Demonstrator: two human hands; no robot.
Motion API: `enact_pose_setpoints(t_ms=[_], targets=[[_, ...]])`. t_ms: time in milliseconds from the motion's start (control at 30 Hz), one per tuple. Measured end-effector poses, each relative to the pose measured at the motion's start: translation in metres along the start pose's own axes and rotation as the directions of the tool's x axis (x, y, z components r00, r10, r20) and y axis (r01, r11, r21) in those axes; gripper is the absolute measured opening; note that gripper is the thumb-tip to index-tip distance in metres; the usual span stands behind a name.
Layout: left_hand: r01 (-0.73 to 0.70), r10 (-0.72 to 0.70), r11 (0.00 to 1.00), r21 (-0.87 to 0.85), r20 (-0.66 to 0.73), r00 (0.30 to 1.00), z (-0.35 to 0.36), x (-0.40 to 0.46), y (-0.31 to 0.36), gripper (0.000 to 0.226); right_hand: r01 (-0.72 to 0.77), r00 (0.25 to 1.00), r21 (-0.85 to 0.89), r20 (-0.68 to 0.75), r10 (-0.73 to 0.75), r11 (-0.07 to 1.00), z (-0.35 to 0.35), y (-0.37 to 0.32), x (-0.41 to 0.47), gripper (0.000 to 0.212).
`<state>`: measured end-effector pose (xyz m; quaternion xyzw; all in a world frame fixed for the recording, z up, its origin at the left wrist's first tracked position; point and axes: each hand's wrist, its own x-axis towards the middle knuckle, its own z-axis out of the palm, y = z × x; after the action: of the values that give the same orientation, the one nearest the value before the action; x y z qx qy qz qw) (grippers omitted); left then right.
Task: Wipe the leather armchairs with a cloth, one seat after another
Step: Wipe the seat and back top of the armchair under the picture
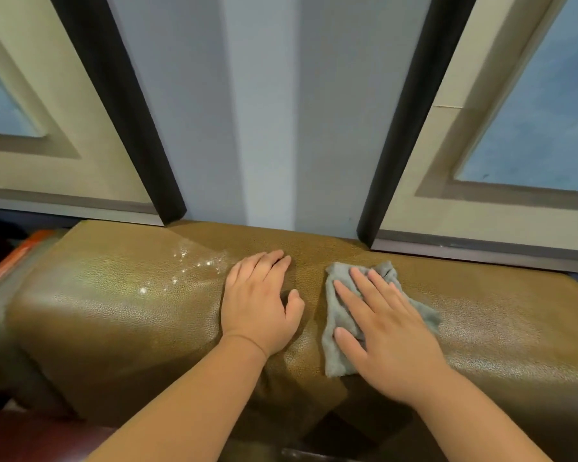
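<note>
Head view: looks down on the padded top of a brown leather armchair (pixel 114 311), which runs left to right against a wall with window frames (pixel 107 105)
Cloth: a grey cloth (pixel 339 328) lies flat on the leather top, right of centre, crumpled at its far edge
Right hand: the right hand (pixel 391 331) is laid open on the cloth, fingers spread and pressing it down on the leather; nothing is pinched
Left hand: the left hand (pixel 261 305) rests palm down on bare leather just left of the cloth, fingers loosely together, thumb out, holding nothing; it looks like a brace
Left to wipe: white specks (pixel 194 265) sit on the leather just left of the left hand, towards the far edge, so that part seems untouched
Right part: the leather to the right of the cloth shows sheen and no specks; whether it has been wiped, I cannot tell
Progress: I judge the wipe to be part way along this chair top, with the speckled left stretch remaining
Other seats: none can be told in view, so how many remain cannot be judged
</note>
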<state>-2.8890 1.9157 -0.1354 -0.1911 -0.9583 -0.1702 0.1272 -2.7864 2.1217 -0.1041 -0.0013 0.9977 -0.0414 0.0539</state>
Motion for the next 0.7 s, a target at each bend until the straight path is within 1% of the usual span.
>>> enact_pose_setpoints(t_ms=[67, 133, 200, 300, 367, 400, 433, 500, 567, 633, 667, 700], targets=[[-0.006, 0.007, 1.0, -0.01, 0.022, 1.0, -0.002, 0.0, 0.003, 0.06, -0.017, 1.0, 0.015, 0.003, 0.017, 1.0, -0.004, -0.003, 0.03, 0.074], [0.009, -0.009, 1.0, -0.007, 0.012, 1.0, -0.004, -0.002, 0.004, 0.06, -0.059, 0.998, 0.058, -0.008, 0.06, 0.997, -0.008, -0.01, 0.063, 0.074], [0.008, -0.008, 1.0, -0.009, 0.009, 1.0, -0.004, -0.001, 0.005, 0.06, -0.072, 0.997, 0.07, -0.035, 0.074, 0.995, -0.007, -0.017, 0.068, 0.073], [0.007, -0.007, 1.0, -0.004, 0.008, 1.0, -0.003, -0.002, 0.005, 0.06, 0.066, 0.995, 0.034, -0.081, -0.063, 0.997, 0.006, -0.029, 0.001, 0.075], [0.009, -0.009, 1.0, -0.007, 0.007, 1.0, -0.004, -0.002, 0.005, 0.06, 0.101, 0.99, 0.005, -0.096, -0.1, 0.995, 0.015, -0.014, -0.046, 0.078], [0.007, -0.007, 1.0, -0.01, 0.003, 1.0, -0.004, -0.003, 0.006, 0.06, 0.071, 0.991, -0.023, -0.108, -0.073, 0.997, 0.02, 0.005, -0.063, 0.078], [0.004, -0.004, 1.0, -0.006, -0.01, 1.0, -0.004, -0.003, 0.006, 0.059, 0.005, 0.992, -0.044, -0.125, -0.01, 0.999, 0.023, 0.028, -0.076, 0.078], [0.007, -0.007, 1.0, 0.0, -0.009, 1.0, -0.005, -0.005, 0.006, 0.06, -0.185, 0.974, -0.044, -0.143, 0.177, 0.982, 0.025, 0.069, -0.099, 0.077], [0.018, -0.019, 0.999, 0.026, 0.027, 0.999, -0.009, -0.005, 0.007, 0.061, -0.319, 0.937, -0.027, -0.156, 0.311, 0.947, 0.024, 0.087, -0.104, 0.076], [0.008, -0.013, 0.998, 0.061, 0.085, 0.996, -0.018, -0.008, 0.01, 0.063, -0.403, 0.901, -0.001, -0.178, 0.396, 0.915, 0.02, 0.068, -0.095, 0.076], [0.008, -0.013, 0.999, 0.051, 0.109, 0.994, -0.026, -0.01, 0.013, 0.061, -0.415, 0.891, 0.029, -0.188, 0.413, 0.909, 0.016, 0.045, -0.086, 0.075], [0.006, -0.009, 1.0, 0.022, 0.123, 0.992, -0.034, -0.012, 0.015, 0.058, -0.386, 0.9, 0.052, -0.199, 0.388, 0.921, 0.014, 0.018, -0.074, 0.075]])
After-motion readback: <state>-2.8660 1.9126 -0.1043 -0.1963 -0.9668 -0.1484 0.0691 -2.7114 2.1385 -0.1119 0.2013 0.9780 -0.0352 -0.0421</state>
